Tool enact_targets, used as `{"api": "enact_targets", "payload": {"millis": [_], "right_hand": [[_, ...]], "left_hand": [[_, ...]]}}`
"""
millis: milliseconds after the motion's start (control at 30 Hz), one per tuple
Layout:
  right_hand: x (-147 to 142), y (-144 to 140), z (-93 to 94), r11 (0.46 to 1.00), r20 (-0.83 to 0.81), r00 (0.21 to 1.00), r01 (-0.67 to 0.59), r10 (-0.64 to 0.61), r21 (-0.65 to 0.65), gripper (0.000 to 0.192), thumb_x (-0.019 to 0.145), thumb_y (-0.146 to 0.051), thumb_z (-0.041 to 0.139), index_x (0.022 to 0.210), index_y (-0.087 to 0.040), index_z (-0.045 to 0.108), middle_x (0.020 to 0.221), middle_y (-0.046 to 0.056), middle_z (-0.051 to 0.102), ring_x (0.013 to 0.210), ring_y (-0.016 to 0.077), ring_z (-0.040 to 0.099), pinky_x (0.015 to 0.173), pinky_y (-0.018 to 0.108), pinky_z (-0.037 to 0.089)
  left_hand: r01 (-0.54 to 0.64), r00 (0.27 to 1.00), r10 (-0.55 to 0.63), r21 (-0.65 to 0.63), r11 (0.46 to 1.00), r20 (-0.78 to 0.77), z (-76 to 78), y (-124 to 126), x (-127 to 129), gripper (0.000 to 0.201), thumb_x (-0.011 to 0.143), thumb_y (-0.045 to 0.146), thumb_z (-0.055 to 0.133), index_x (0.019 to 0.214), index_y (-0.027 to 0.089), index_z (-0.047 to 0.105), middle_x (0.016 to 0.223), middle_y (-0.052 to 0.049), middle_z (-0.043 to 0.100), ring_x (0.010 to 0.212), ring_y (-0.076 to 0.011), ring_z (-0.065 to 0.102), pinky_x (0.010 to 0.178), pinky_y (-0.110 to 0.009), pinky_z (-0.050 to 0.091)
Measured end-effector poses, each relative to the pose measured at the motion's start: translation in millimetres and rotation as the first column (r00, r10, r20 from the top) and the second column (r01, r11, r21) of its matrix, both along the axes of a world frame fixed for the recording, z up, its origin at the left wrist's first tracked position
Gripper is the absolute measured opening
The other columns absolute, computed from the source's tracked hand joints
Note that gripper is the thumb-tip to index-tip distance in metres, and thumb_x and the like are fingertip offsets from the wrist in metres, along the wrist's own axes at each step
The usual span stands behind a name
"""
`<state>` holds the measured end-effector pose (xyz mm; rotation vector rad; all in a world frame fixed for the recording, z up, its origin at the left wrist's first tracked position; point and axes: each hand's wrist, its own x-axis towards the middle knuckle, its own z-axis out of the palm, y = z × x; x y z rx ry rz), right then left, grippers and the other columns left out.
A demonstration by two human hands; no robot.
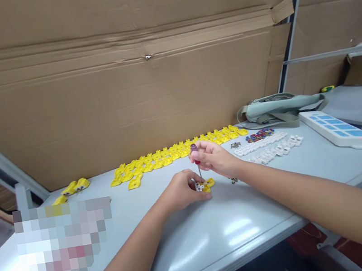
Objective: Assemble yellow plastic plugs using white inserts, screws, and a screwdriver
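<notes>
My left hand point(184, 190) is closed around a small yellow plastic housing point(210, 182), pressing it against the table, with a white insert point(199, 187) showing in it. In my right hand point(212, 155) is a screwdriver point(197, 162) with a dark red handle, held upright between the fingers. Its thin shaft points down into the housing, where the tip is hidden by my left fingers. A few small metal parts point(234, 180) lie just right of the housing, below my right wrist.
Rows of yellow housings point(157, 159) line the cardboard wall. Right of them are screws point(235, 145), red and blue pieces point(259, 135), white inserts point(269, 149), a bag point(276, 109) and a white-and-blue case point(338, 129). Assembled yellow pieces point(80, 184) sit at left, near a blurred area.
</notes>
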<state>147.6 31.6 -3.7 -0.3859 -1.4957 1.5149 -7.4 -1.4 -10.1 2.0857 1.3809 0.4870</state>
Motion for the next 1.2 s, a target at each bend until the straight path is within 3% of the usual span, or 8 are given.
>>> {"api": "enact_targets", "payload": {"millis": [167,300,500,667,867,1033,1200], "right_hand": [[3,2,-2.1,0.993,0.08,0.997,-0.025,0.016,0.119,0.022,0.083,-0.04,0.053,0.08,-0.018,0.05,0.07,-0.003,0.049,0.047,0.0033,0.035,0.044,0.019,0.028],[3,4,-1.2,0.987,0.133,0.99,-0.073,0.055,0.141,0.029,0.088,-0.043,0.041,0.085,-0.017,0.054,0.074,-0.001,0.046,0.047,0.0033,0.034,0.043,0.02,0.026],[1,4,-5.1,0.998,0.006,0.999,-0.052,0.052,-0.027,0.024,0.081,-0.041,0.055,0.089,-0.02,0.046,0.071,-0.004,0.047,0.044,0.0031,0.029,0.042,0.019,0.025],[2,4,-8.0,0.999,0.014,1.0,-0.022,0.021,0.044,0.031,0.078,-0.04,0.059,0.073,-0.02,0.036,0.075,-0.004,0.053,0.045,0.0027,0.032,0.043,0.019,0.026],[3,7,-7.0,0.996,0.075,0.993,-0.089,0.086,0.029,0.032,0.085,-0.049,0.044,0.079,-0.018,0.048,0.072,-0.003,0.043,0.046,0.0033,0.026,0.042,0.02,0.021],[3,5,-6.9,0.995,0.033,0.995,-0.09,0.091,-0.031,0.034,0.087,-0.05,0.037,0.087,-0.019,0.05,0.066,-0.004,0.039,0.045,0.0052,0.024,0.042,0.021,0.021],[2,3,-8.5,0.999,0.019,0.999,-0.041,0.041,-0.004,0.029,0.079,-0.045,0.056,0.083,-0.022,0.039,0.068,-0.006,0.049,0.042,0.0033,0.028,0.042,0.019,0.024]], "left_hand": [[0.001,1.0,0.0,-0.022,1.0,0.011,2.7,-2,0,0.046,0.054,0.047,0.07,0.086,0.015,0.064,0.066,0.001,0.052,0.059,-0.0138,0.047,0.055,-0.026,0.038],[0.012,1.0,-0.012,-0.02,1.0,0.007,4.4,-2,1,0.044,0.055,0.046,0.07,0.086,0.015,0.065,0.067,-0.001,0.055,0.06,-0.0143,0.048,0.056,-0.026,0.039],[0.007,1.0,-0.007,-0.006,1.0,0.012,5.9,-3,2,0.04,0.055,0.043,0.071,0.083,0.015,0.065,0.07,-0.001,0.056,0.061,-0.0144,0.049,0.057,-0.026,0.04],[-0.003,1.0,0.003,0.009,1.0,0.01,5.1,-4,2,0.039,0.055,0.042,0.071,0.083,0.016,0.065,0.07,-0.001,0.055,0.061,-0.0142,0.049,0.056,-0.026,0.04],[0.019,1.0,-0.019,0.022,1.0,0.004,1.5,0,0,0.041,0.056,0.043,0.07,0.086,0.016,0.066,0.071,-0.001,0.056,0.062,-0.0147,0.05,0.057,-0.026,0.039],[0.032,0.999,-0.032,0.026,0.999,0.009,-1.5,1,-1,0.044,0.055,0.046,0.07,0.088,0.016,0.067,0.075,-0.002,0.057,0.063,-0.0147,0.05,0.059,-0.027,0.04],[0.031,0.999,-0.032,0.051,0.998,0.021,-4.4,1,-1,0.044,0.055,0.046,0.07,0.087,0.017,0.066,0.074,-0.001,0.056,0.063,-0.0145,0.049,0.058,-0.026,0.04]]}}
